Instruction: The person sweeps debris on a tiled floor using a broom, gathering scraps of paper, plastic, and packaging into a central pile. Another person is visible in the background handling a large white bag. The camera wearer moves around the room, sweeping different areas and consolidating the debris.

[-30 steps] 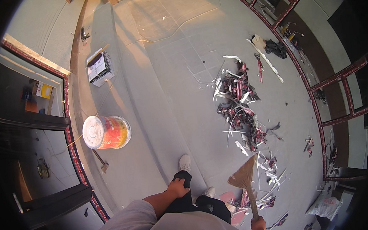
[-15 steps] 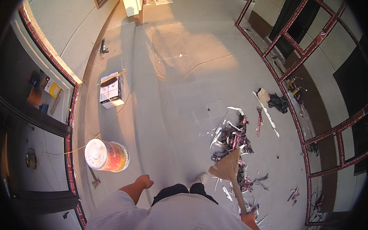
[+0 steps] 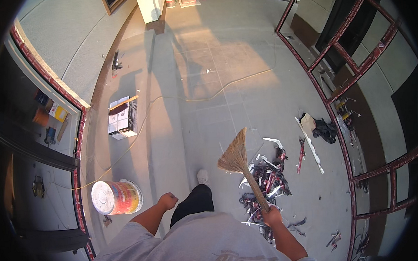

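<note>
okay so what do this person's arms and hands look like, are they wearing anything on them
Both forearms are bare, coming out of the short sleeves of a light grey T-shirt with dark lettering on the front. The left hand and right hand wear no gloves. No watch, band or ring shows on either wrist or hand.

Broom [image 3: 241, 164] in right hand [image 3: 271, 217]

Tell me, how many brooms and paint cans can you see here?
2: one broom gripped in the right hand above the debris pile, and one paint can lying on its side near the empty, fisted left hand. Others may be hidden.
</note>
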Available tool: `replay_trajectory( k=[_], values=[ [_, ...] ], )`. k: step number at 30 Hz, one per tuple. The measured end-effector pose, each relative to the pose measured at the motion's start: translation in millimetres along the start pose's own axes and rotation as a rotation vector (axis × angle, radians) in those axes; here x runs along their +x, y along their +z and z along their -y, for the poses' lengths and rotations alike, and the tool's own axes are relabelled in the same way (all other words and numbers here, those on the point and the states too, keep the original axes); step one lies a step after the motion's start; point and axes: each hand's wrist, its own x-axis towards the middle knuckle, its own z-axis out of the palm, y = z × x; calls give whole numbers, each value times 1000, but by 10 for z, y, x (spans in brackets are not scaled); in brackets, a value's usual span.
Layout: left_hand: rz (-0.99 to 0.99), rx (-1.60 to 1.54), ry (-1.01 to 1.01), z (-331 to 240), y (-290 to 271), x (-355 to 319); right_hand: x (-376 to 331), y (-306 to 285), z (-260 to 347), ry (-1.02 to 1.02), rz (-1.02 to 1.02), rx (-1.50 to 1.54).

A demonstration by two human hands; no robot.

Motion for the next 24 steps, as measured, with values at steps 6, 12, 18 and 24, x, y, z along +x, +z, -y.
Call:
replay_trajectory(
  k=[6,12,18,24],
  values=[
    [133,-61,-96,91,-294,1174,1156,-72,1708,-104,105,-143],
    [148,-298,-144,42,-1114,1982,2420,290,3501,-182,305,-324],
    [9,-242,-200,383,-1862,2269,3600,754,4670,-199,461,-371],
    [109,-369,-541,490,-1816,1937,3994,740,3966,18,485,-270]
  ],
)
